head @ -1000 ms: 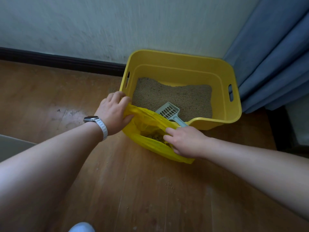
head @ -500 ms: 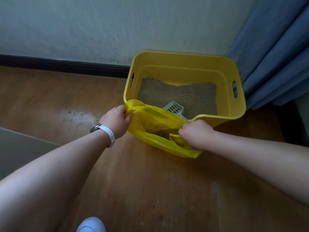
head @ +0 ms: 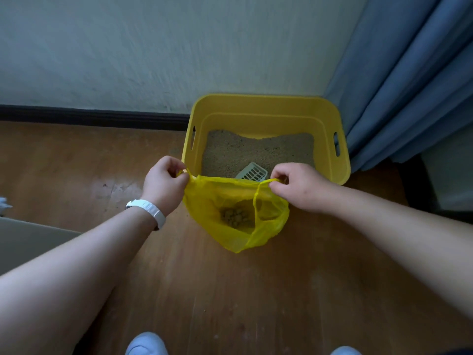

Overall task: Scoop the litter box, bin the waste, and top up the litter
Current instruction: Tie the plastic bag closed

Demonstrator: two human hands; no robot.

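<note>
Looking down through the head camera, I saw the wooden floor (head: pixel 256 290) filling most of the view, with a pale wall (head: pixel 153 47) behind it and a blue curtain (head: pixel 409 85) at the right. In the corner beside the curtain stood the yellow litter box (head: pixel 266 103), upright on the floor, with its bed of litter (head: pixel 256 149) lying uneven.

Between the box and me hung the thin yellow bag (head: pixel 217 201), its mouth stretched wide and its bottom sagging toward the floor. I could not tell whether it touched the boards. The left hand (head: pixel 163 183) had fingers and thumb curled tight round the bag's left handle loop. The right hand (head: pixel 299 188) pinched the right loop the same way, so each hand was closed on plastic and nothing else.

The pale slotted scoop (head: pixel 253 172) lay inside the box on the litter near the front wall, its handle hidden behind the bag's rim. A small heap of brownish clumps (head: pixel 235 216) sat in the bottom of the bag. A white wristband (head: pixel 148 208) circled the left wrist.

I judged the binning step to be in hand: the waste was bagged but not yet tied off or thrown out. The next move, to my mind, called for drawing the two loops together and knotting them without tipping the bag, since the film looked flimsy and the clumps could spill. No bin or fresh litter supply showed, and topping up was not yet done.
</note>
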